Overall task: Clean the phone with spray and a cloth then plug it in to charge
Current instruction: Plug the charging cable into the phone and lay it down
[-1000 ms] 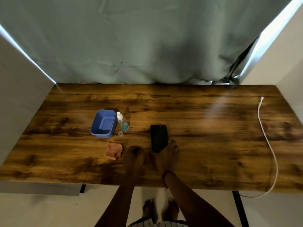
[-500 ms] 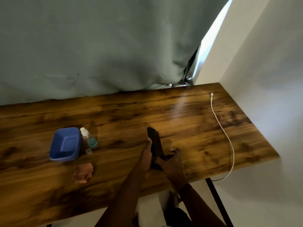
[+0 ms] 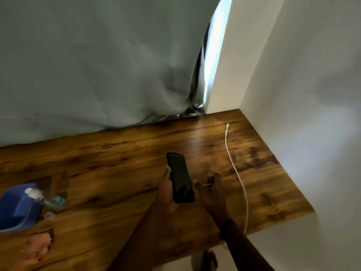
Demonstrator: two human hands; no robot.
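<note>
A wooden desk [image 3: 117, 182] stands against a grey curtain [image 3: 97, 65]. The left hand [image 3: 166, 194] cradles the black phone [image 3: 180, 178] above it; the right hand [image 3: 212, 190] hovers beside, fingers loosely curled, holding nothing. Best to reach for the white charging cable [image 3: 237, 178] near its plug and keep the phone steady.

The blue tub [image 3: 17, 208] is cut off by the left edge, the spray bottle [image 3: 44, 198] and pink cloth [image 3: 37, 249] beside it are smeared by blur, and the white cable [image 3: 237, 178] vanishes behind the right forearm.
</note>
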